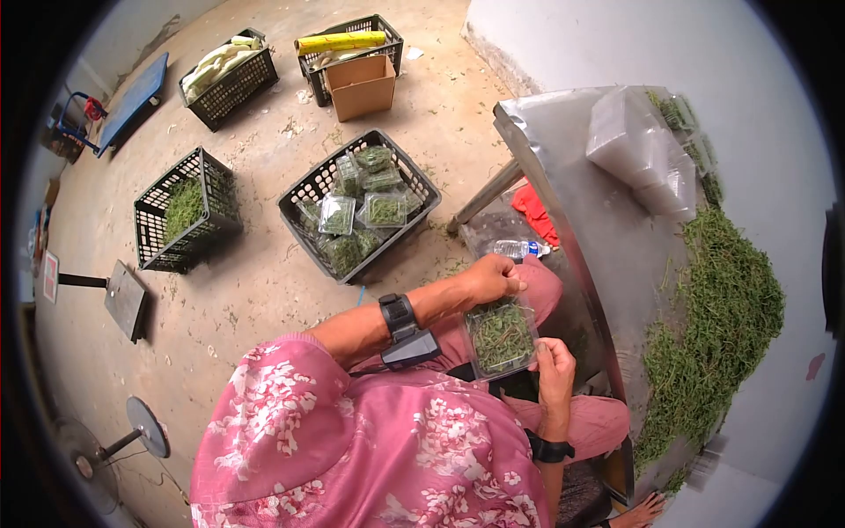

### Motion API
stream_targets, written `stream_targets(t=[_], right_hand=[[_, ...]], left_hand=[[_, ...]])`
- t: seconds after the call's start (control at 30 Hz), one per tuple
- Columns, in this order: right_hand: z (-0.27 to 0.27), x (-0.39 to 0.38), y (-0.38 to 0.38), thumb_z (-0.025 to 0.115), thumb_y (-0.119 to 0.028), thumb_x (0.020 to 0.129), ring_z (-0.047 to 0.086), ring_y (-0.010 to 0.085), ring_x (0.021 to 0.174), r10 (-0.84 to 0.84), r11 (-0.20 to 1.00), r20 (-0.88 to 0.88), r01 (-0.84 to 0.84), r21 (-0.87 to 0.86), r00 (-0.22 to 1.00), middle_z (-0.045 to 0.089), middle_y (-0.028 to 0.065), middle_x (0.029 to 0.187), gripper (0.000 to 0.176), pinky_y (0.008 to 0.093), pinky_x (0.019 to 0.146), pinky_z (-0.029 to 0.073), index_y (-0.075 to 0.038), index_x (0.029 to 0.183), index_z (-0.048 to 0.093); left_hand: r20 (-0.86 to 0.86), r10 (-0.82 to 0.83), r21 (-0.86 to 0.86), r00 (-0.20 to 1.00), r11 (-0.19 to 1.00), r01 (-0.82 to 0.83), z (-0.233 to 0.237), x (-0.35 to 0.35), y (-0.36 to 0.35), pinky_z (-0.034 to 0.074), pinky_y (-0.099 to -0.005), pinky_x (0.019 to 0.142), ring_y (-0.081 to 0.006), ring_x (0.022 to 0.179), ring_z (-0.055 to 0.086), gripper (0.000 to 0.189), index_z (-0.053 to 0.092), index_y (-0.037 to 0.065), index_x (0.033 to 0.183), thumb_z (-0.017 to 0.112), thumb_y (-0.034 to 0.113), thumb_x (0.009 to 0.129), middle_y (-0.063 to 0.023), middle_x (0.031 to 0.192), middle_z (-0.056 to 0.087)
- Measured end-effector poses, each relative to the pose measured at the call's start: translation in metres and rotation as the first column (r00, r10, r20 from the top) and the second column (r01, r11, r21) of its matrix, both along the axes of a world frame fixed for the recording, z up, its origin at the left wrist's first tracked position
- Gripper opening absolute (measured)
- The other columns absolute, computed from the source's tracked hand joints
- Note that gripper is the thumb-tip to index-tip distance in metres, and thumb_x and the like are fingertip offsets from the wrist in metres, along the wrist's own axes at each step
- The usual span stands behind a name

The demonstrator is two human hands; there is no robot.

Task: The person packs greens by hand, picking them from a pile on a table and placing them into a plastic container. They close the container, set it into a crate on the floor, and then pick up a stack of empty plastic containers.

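Note:
A clear plastic box filled with green leafy sprigs rests over my lap. My right hand pinches its near right edge between thumb and fingers. My left hand is closed just above the box's far edge, fingertips pressed together; what they hold, if anything, is hard to make out. Beside me, a metal table carries a large heap of the same greens. Stacked clear plastic boxes stand farther along it, with several filled boxes against the wall.
On the floor, a black crate holds several filled boxes, and another crate holds loose greens. Farther off are a crate of pale vegetables, a cardboard box and a blue trolley. Another person's hand shows at the bottom.

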State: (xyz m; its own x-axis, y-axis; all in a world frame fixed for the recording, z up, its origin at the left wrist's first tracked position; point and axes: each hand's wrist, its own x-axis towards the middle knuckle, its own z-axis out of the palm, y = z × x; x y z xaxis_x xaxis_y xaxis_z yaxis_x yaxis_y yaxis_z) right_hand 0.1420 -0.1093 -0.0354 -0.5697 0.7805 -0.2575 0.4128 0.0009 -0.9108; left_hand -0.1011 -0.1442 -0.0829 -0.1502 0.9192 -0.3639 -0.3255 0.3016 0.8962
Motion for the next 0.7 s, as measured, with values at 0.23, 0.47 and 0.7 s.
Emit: stream_targets(t=[0.23,0.47,0.7], right_hand=[[-0.003,-0.001,0.004,0.06,-0.018,0.097,0.052,0.0062,0.058,-0.048,0.996,-0.019,0.05,0.07,0.999,0.058,0.0,0.069,0.018,0.022,0.054,0.042,-0.001,0.091,0.061],[0.024,-0.011,0.02,0.061,-0.014,0.096,0.049,0.0046,0.056,-0.05,0.982,-0.003,0.049,0.181,0.999,0.056,-0.0014,0.066,0.015,0.0215,0.051,0.039,-0.001,0.089,0.061],[0.007,-0.012,0.008,0.063,-0.013,0.095,0.05,0.0054,0.056,0.002,0.975,0.068,-0.018,0.222,0.998,0.057,-0.0008,0.067,0.014,0.0229,0.051,0.04,0.0,0.089,0.062]], left_hand=[[-0.001,0.076,0.019,0.997,0.997,-0.076,0.014,0.005,0.001,0.038,-0.0279,0.052,-0.0083,0.059,0.046,0.025,0.058,0.008,0.07,0.073,0.018,0.087,0.0013,0.067,0.056],[0.028,0.18,0.076,0.983,0.98,-0.182,0.03,0.01,0.007,0.036,-0.0252,0.052,-0.0058,0.062,0.045,0.021,0.059,0.008,0.076,0.071,0.018,0.09,0.0042,0.069,0.054],[-0.013,0.184,0.039,0.983,0.982,-0.184,0.006,0.007,-0.018,0.038,-0.0245,0.053,-0.0047,0.063,0.045,0.021,0.061,0.007,0.079,0.072,0.02,0.09,0.0059,0.071,0.054]])
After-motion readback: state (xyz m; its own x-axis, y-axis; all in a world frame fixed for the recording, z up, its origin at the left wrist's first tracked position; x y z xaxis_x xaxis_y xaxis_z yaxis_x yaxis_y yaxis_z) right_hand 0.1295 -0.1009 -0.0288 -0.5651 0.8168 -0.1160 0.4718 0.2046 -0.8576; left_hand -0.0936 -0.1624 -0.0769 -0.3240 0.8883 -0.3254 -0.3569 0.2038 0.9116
